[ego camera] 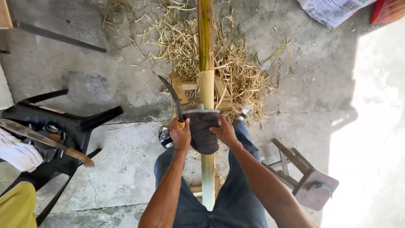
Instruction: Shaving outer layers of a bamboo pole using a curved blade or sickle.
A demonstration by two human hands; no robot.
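Note:
A long bamboo pole [206, 80] runs away from me between my knees and rests on a small wooden stand [221, 90]. My left hand [180, 135] grips the handle of a curved knife [172, 96] whose blade points up and left beside the pole. My right hand [225, 131] presses a dark folded cloth [203, 131] that wraps over the pole. The two hands sit on either side of the pole, the cloth between them.
Bamboo shavings [240, 71] are heaped on the concrete floor around the stand. A black plastic chair [63, 126] at left holds a long machete [42, 141] and a white cloth [17, 154]. A small wooden stool [303, 177] lies at right. Printed paper [331, 10] lies at top right.

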